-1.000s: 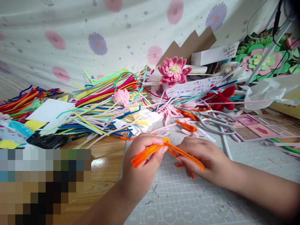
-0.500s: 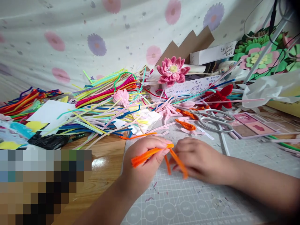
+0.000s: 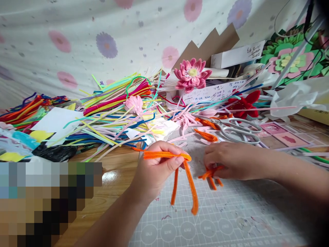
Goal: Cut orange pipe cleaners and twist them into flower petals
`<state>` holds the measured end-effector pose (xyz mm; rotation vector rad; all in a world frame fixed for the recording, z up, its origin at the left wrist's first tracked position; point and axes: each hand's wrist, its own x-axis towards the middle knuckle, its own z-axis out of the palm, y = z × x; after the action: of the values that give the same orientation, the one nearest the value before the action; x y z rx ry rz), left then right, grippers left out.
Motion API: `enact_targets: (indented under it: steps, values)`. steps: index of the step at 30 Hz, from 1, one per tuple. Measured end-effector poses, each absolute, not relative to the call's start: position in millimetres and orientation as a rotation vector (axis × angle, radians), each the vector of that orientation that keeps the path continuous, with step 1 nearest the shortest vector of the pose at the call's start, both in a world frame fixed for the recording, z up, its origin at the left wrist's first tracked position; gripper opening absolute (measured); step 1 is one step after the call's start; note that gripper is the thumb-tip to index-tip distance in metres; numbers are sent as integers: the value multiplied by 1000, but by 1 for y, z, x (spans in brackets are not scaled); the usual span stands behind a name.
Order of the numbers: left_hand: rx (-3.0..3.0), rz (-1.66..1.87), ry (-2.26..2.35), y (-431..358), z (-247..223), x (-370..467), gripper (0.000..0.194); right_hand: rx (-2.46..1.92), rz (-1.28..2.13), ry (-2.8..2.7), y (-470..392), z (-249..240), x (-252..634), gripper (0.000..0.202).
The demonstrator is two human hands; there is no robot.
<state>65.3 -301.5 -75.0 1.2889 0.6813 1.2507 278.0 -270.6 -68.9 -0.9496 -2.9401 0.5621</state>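
Note:
My left hand [image 3: 160,171] pinches orange pipe cleaners [image 3: 189,181] between thumb and fingers. One end of them points left across the hand, while two bent lengths hang down over the grey cutting mat [image 3: 169,219]. To the right, my right hand [image 3: 226,161] is low over the mat, its fingers curled onto a small cluster of short orange pipe cleaner pieces [image 3: 212,176]. The fingertips are partly hidden. Just behind that hand lie a looped orange pipe cleaner petal [image 3: 207,135] and silver scissors [image 3: 236,129].
Heaps of coloured pipe cleaners [image 3: 115,103] spread along the back and left. A pink pipe cleaner flower [image 3: 192,73] stands before a white box [image 3: 238,55]. A red flower [image 3: 245,103] and a pink palette [image 3: 280,133] are at right. Wooden table [image 3: 115,192] shows at left.
My right hand has moved away from the left to the right, and orange pieces now show beneath its fingers. The pipe cleaners in my left hand have turned, with the loose lengths hanging lower.

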Motion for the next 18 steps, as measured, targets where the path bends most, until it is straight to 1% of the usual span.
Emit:
enact_targets:
  steps: [4,8,11,14,18]
  values:
    - [1276,1185,821,-300,-77,67,7,-870,559,-2858,-270,-67,275,13]
    - [1340,1052,1069,-298,-83,68,4,-1000,510,-2656,-266,-68,271,19]
    - [1346,1023,1141,-297,-83,69,4,-1033,515,-2535,-268,-70,269,21]
    - [1272,1016,1160,-296,-81,71,5,-1002,537,-2397,-274,-70,267,18]
    - [1208,1019,1154,-295,-79,73,6,-922,802,-2137,-285,-70,262,7]
